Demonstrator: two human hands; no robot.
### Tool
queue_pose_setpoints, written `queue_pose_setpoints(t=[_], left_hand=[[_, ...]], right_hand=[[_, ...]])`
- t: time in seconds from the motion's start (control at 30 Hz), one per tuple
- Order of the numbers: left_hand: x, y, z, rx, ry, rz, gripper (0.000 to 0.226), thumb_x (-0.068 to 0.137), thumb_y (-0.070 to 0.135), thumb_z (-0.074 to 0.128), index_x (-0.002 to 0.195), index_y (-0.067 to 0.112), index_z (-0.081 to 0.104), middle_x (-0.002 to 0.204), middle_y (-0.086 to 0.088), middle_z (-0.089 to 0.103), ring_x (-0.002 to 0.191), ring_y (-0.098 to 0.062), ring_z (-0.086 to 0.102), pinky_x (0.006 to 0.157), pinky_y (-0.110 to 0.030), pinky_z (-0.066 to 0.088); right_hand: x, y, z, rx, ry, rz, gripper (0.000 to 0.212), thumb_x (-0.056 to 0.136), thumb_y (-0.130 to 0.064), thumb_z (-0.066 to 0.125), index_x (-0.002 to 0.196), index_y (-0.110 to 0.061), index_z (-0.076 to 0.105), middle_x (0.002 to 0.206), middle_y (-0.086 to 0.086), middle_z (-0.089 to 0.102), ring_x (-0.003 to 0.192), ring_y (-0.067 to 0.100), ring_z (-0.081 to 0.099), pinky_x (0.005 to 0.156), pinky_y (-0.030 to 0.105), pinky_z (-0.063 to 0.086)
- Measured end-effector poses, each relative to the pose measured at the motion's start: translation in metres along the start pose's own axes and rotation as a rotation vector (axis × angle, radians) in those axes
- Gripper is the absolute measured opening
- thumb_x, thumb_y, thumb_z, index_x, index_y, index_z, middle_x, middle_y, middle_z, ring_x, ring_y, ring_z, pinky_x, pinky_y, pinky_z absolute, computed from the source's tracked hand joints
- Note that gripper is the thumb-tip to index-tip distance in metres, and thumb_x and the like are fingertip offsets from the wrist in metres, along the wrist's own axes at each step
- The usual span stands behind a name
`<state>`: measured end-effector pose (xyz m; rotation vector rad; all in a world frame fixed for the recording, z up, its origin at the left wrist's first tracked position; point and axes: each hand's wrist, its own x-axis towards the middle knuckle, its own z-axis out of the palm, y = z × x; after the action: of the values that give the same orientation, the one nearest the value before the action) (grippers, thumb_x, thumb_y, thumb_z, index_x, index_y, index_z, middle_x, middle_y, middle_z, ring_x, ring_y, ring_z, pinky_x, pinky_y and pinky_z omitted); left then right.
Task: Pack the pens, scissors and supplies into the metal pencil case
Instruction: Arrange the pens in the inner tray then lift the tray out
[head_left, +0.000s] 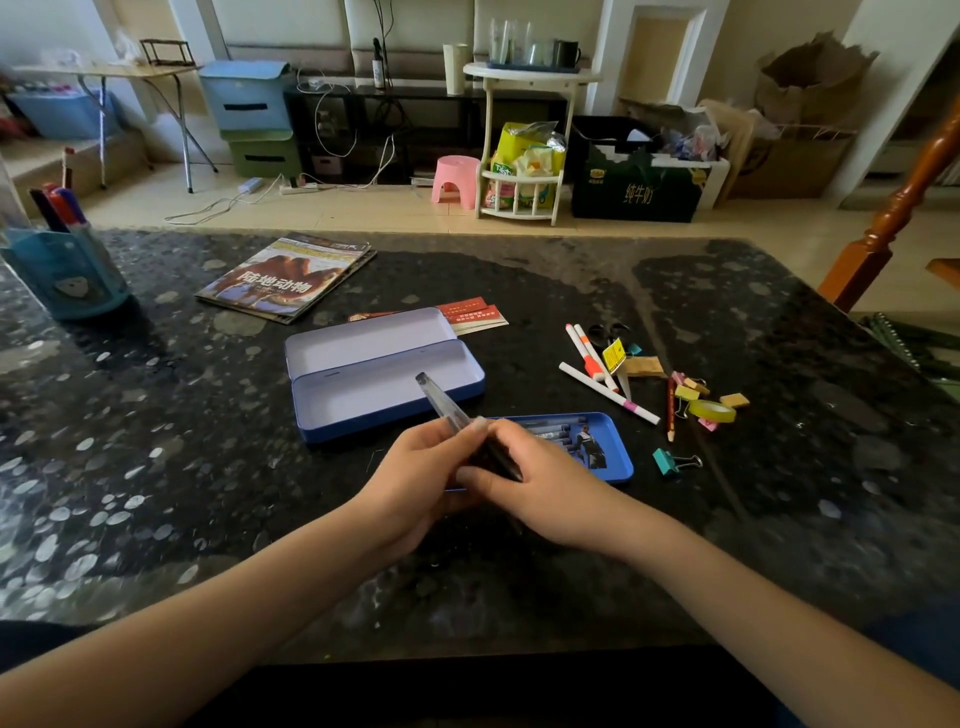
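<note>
The blue metal pencil case (395, 410) lies open on the dark table, its pale inside bare. Just in front of it, both my hands hold a clear-capped pen (441, 402) whose tip points up toward the case. My left hand (415, 483) grips its middle and my right hand (524, 478) pinches its dark lower end. A blue tray (613, 441) with several pens lies partly under my right hand. To the right lie white pens (592, 361), black-handled scissors (610, 332), a red pencil (670, 410), yellow tape (712, 410), binder clips (672, 461) and erasers (734, 400).
A magazine (285, 278) lies at the back left of the table. A blue pen holder (67, 270) with markers stands at the far left. Red cards (475, 314) poke out behind the case lid. A green notebook (914, 343) sits at the right edge.
</note>
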<state>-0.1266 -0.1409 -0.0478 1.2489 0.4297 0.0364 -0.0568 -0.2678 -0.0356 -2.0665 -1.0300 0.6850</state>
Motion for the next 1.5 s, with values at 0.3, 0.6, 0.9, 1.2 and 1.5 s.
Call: queue_pose_setpoints(t=[0.3, 0.6, 0.9, 1.2, 1.5], left_hand=[[0.009, 0.016, -0.019, -0.410, 0.112, -0.013, 0.013, 0.094, 0.011, 0.049, 0.104, 0.011, 0.057, 0.094, -0.011, 0.072, 0.077, -0.022, 0.072, 0.066, -0.038, 0.060], [0.012, 0.018, -0.029, -0.317, 0.130, 0.005, 0.012, 0.091, 0.011, 0.054, 0.101, 0.007, 0.052, 0.097, -0.016, 0.072, 0.083, -0.025, 0.072, 0.062, -0.032, 0.060], [0.003, 0.009, -0.010, 0.096, 0.016, -0.130, 0.013, 0.093, 0.016, 0.052, 0.104, 0.010, 0.058, 0.090, -0.015, 0.073, 0.076, -0.022, 0.071, 0.065, -0.033, 0.058], [0.022, 0.003, -0.040, 1.032, 0.132, 0.234, 0.013, 0.087, 0.025, 0.062, 0.098, 0.026, 0.054, 0.065, 0.004, 0.051, 0.057, -0.007, 0.047, 0.055, -0.017, 0.039], [0.028, -0.002, -0.050, 1.161, 0.118, 0.262, 0.034, 0.075, 0.024, 0.076, 0.100, 0.024, 0.053, 0.071, 0.010, 0.050, 0.063, -0.005, 0.050, 0.056, -0.014, 0.036]], right_hand=[[0.010, 0.016, -0.014, 0.395, 0.211, 0.129, 0.014, 0.091, -0.026, 0.060, 0.101, -0.016, 0.057, 0.079, 0.001, 0.072, 0.061, 0.007, 0.060, 0.057, 0.023, 0.047], [0.014, 0.023, -0.036, 0.964, 0.380, 0.229, 0.010, 0.084, -0.003, 0.066, 0.089, -0.012, 0.067, 0.077, 0.002, 0.066, 0.071, 0.010, 0.060, 0.062, 0.019, 0.054], [0.016, 0.019, -0.033, 1.258, 0.338, 0.087, 0.010, 0.096, -0.012, 0.049, 0.097, -0.011, 0.059, 0.097, 0.010, 0.071, 0.096, 0.024, 0.069, 0.081, 0.035, 0.057], [0.013, 0.038, -0.042, -0.231, 0.233, -0.031, 0.007, 0.084, -0.019, 0.069, 0.089, -0.022, 0.067, 0.087, -0.008, 0.064, 0.082, 0.004, 0.059, 0.072, 0.021, 0.045], [0.023, 0.046, -0.016, -0.259, 0.051, -0.040, 0.014, 0.085, -0.014, 0.068, 0.091, -0.027, 0.068, 0.089, -0.018, 0.058, 0.087, -0.001, 0.057, 0.078, 0.014, 0.042]])
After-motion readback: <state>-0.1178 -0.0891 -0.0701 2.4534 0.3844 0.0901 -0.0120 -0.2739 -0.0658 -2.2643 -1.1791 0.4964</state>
